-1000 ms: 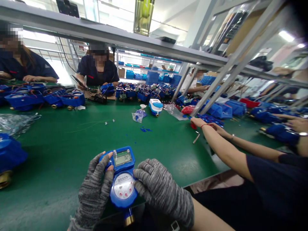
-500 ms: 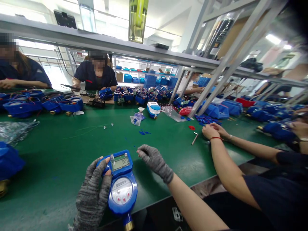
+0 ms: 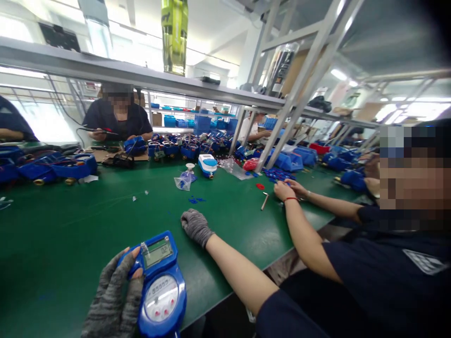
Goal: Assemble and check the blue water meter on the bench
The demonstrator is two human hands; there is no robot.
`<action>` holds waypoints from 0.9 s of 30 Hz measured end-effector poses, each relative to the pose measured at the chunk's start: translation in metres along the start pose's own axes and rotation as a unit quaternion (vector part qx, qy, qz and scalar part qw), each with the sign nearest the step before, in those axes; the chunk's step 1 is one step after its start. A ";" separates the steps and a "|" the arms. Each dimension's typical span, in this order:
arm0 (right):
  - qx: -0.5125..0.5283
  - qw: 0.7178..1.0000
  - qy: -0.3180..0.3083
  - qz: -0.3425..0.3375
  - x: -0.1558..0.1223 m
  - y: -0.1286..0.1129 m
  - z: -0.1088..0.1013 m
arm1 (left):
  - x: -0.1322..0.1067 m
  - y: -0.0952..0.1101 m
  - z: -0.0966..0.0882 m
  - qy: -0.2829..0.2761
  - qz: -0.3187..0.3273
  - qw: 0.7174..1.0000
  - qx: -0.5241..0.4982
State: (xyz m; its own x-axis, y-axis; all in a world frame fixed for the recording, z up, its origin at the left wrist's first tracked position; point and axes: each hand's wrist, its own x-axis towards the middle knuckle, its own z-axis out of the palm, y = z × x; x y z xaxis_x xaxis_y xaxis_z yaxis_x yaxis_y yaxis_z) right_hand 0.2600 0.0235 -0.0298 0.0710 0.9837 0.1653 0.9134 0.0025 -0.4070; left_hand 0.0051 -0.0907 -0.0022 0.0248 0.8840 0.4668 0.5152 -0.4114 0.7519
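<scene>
In the head view, my left hand (image 3: 114, 293), in a grey fingerless glove, grips the upper left side of a blue water meter (image 3: 181, 286). The meter has a small digital screen and a round dial, and it tilts toward me; its lower end runs out of the frame. My right hand (image 3: 196, 226), gloved likewise, is closed above the green table, apart from the meter. Its fingertips are turned away, so whatever they hold is hidden. Just beyond it lie small blue pieces (image 3: 196, 200). Farther back sit a small clear bag (image 3: 183, 182) and a white-and-blue meter (image 3: 207, 165).
A co-worker's hands (image 3: 287, 189) are at small blue parts (image 3: 278, 174) on the right. Near them lie a red ring (image 3: 260, 186) and a small stick-like tool (image 3: 264, 201). Blue meter housings (image 3: 56, 166) line the far side. A metal shelf (image 3: 141, 72) crosses above.
My view has swung to the right, bringing a co-worker's head into the frame. The meter stays in my left hand, and my right hand's fingers look more curled in than before.
</scene>
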 end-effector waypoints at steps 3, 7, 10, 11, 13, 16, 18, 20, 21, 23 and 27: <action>0.026 0.999 0.004 0.028 0.007 0.000 -0.004 | 0.003 0.008 0.000 -0.010 -0.028 0.999 -0.032; 0.104 0.993 0.041 0.037 -0.004 -0.010 -0.029 | 0.009 0.034 -0.004 -0.039 -0.188 0.973 -0.131; 0.186 0.980 0.073 -0.003 -0.037 -0.034 -0.061 | 0.012 0.047 -0.003 -0.063 -0.305 0.909 -0.279; 0.218 0.972 0.081 -0.024 -0.052 -0.045 -0.071 | 0.012 0.047 -0.002 -0.066 -0.313 0.892 -0.320; 0.309 0.941 0.100 -0.097 -0.082 -0.065 -0.087 | 0.012 0.043 0.000 -0.061 -0.295 0.885 -0.356; 0.301 0.929 0.072 -0.201 -0.115 -0.088 -0.094 | 0.011 0.033 0.003 -0.049 -0.247 0.903 -0.348; 0.261 0.931 0.061 -0.247 -0.125 -0.100 -0.087 | 0.009 0.029 0.003 -0.047 -0.226 0.912 -0.338; 0.212 0.938 0.063 -0.267 -0.127 -0.108 -0.076 | 0.008 0.029 0.004 -0.045 -0.225 0.914 -0.334; 0.187 0.942 0.067 -0.270 -0.126 -0.112 -0.072 | 0.008 0.030 0.005 -0.043 -0.227 0.915 -0.332; 0.149 0.946 0.079 -0.275 -0.124 -0.118 -0.066 | 0.009 0.031 0.006 -0.039 -0.230 0.914 -0.333; 0.084 0.945 0.108 -0.298 -0.122 -0.127 -0.068 | 0.009 0.033 0.004 -0.032 -0.219 0.926 -0.306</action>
State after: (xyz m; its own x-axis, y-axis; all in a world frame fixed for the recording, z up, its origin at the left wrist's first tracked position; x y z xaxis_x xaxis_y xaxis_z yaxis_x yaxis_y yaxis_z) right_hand 0.1623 -0.1092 0.0629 -0.3388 0.7385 0.5829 0.7418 0.5908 -0.3173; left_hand 0.0261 -0.0952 0.0254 -0.0111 0.9991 0.0410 -0.0939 -0.0419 0.9947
